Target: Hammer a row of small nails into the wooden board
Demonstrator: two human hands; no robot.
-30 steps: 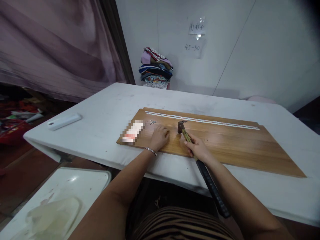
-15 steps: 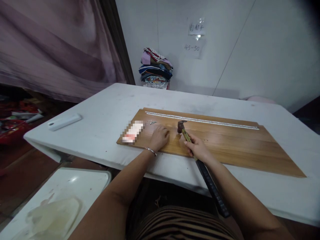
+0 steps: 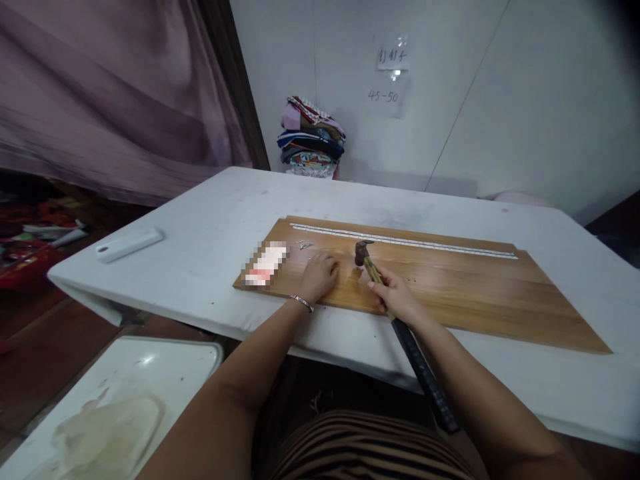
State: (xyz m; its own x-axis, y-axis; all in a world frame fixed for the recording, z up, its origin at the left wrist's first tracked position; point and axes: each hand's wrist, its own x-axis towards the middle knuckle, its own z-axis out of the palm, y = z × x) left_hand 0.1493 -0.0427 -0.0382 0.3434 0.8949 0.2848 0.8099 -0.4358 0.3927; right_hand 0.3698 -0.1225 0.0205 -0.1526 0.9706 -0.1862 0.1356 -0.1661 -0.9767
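Observation:
A long wooden board (image 3: 450, 283) lies on a white table (image 3: 210, 233), with a pale strip (image 3: 400, 239) running along its far edge. My right hand (image 3: 395, 297) grips a claw hammer (image 3: 364, 252) high on its yellow handle; the hammer head rests on the board and the black grip runs back under my forearm. My left hand (image 3: 319, 273) lies on the board just left of the hammer head, fingers curled and pinched at something too small to make out. A few small nails (image 3: 303, 245) lie on the board beyond that hand.
A blurred small packet (image 3: 265, 264) sits at the board's left end. A white bar-shaped object (image 3: 129, 243) lies on the table's left side. Folded clothes (image 3: 311, 137) are stacked behind the table by the wall. A white tray (image 3: 125, 393) sits low at left.

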